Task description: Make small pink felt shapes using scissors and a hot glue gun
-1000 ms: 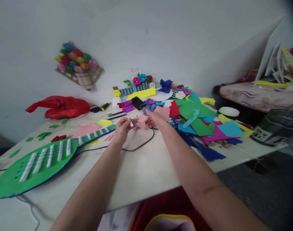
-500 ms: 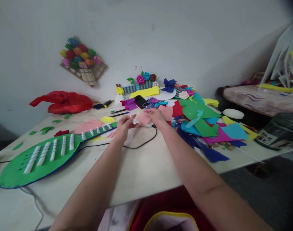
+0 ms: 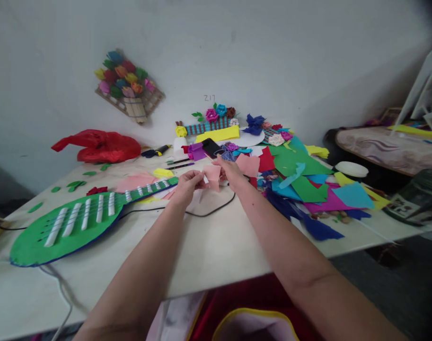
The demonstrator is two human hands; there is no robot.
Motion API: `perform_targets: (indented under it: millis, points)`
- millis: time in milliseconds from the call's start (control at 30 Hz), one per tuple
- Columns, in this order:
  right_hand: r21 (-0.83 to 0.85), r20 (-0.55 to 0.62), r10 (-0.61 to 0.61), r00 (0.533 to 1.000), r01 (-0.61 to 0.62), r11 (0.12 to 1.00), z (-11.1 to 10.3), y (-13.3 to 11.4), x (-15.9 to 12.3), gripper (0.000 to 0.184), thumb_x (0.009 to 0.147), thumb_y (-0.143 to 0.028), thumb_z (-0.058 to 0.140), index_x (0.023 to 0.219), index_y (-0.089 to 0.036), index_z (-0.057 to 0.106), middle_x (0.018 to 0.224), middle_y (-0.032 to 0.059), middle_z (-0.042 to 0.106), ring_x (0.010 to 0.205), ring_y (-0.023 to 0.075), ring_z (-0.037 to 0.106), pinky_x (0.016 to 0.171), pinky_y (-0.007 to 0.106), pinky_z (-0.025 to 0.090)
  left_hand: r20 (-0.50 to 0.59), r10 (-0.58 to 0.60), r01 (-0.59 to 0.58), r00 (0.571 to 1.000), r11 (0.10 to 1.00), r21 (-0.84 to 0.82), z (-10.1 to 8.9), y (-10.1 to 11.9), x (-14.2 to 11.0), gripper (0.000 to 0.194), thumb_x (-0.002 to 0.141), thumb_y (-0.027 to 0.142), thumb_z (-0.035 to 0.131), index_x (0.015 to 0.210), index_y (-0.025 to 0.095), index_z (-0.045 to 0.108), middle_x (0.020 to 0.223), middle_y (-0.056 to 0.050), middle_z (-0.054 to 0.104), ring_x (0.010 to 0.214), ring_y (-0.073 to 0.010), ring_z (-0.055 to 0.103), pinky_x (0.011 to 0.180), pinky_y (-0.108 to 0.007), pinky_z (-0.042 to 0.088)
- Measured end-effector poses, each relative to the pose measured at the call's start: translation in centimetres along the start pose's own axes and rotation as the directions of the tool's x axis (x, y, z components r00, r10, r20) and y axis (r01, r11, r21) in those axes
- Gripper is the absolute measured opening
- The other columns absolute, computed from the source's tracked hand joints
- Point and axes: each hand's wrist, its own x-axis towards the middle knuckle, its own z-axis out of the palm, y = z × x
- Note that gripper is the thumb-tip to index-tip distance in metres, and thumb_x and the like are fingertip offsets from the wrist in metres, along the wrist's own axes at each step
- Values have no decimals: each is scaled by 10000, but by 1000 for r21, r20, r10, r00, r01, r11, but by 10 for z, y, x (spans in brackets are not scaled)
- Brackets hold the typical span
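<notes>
Head view: "217" is handwritten on the wall (image 3: 187, 52), above the paper flowers (image 3: 216, 112); label on the glass jar (image 3: 419, 196) is too blurry to read. Your L hand (image 3: 189, 185) has fingertips clamped on a white bit (image 3: 206, 179), at the L edge of the pink paper (image 3: 212, 175). Your R hand (image 3: 230, 173) pinches a thin stick (image 3: 209, 157), its tip pointing up-L, long axis slanting; lower R fingers are behind the paper, can't tell. Pink paper's btwn your hands, over the table (image 3: 216, 246), broad face twd you.
</notes>
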Motion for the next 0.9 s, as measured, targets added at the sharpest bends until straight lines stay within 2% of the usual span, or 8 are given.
perform_targets:
  millis: [100,167,300,433,567,700,800,900]
  points:
    - [96,60,162,985,-167,981,0,0,1,541,733,-672,457,704,-149,590,581,51,583,485,121,520,413,220,356,-91,17,-22,996,998,-60,-1,-1,1,327,588,408,743,643,154,544,505,16,564,457,-100,550,500,-218,443]
    - [86,109,194,975,-204,975,0,2,1,511,708,-654,512,650,-149,570,576,53,587,481,119,518,420,224,366,-132,27,-38,991,996,-82,-2,-3,2,329,580,408,745,653,157,544,511,23,558,468,-97,547,508,-216,445]
    - [26,45,39,998,-41,999,7,7,1,304,623,-431,691,628,-157,560,552,-7,558,502,98,501,476,213,384,-111,27,-33,993,998,-51,-4,-4,2,323,591,414,739,650,158,551,520,22,552,474,-93,534,517,-217,447]
    - [-6,-21,-103,994,103,995,10,9,2,224,670,-368,619,613,-165,542,541,-34,522,514,89,487,501,209,392,-102,57,-57,993,998,8,-6,0,2,309,593,408,740,644,156,568,583,16,566,532,-85,544,508,-185,436]
    - [-64,7,-154,988,154,986,5,10,5,240,694,-403,581,633,-174,534,537,-47,490,492,85,444,476,207,355,-121,101,-95,988,994,53,-11,4,2,321,596,425,732,652,154,571,679,4,604,585,-83,556,544,-190,477]
    - [-111,17,-194,981,195,975,2,9,5,236,677,-393,597,634,-166,549,531,-56,465,501,77,399,483,207,311,-145,73,-70,987,997,30,-15,7,3,377,575,457,739,676,151,544,619,4,605,536,-107,593,528,-221,491]
    - [-81,37,-180,983,182,980,2,6,3,234,671,-379,600,614,-160,540,534,-54,473,507,75,400,496,210,312,-143,37,-36,989,999,12,-17,7,5,389,570,447,746,707,137,553,633,-22,635,494,-111,594,485,-216,471]
    - [-67,46,-162,986,165,984,1,4,1,221,661,-363,608,605,-158,545,526,-55,471,495,70,396,488,207,306,-147,35,-36,988,999,-7,-19,8,6,372,551,406,767,714,121,589,680,-44,661,493,-90,578,512,-214,479]
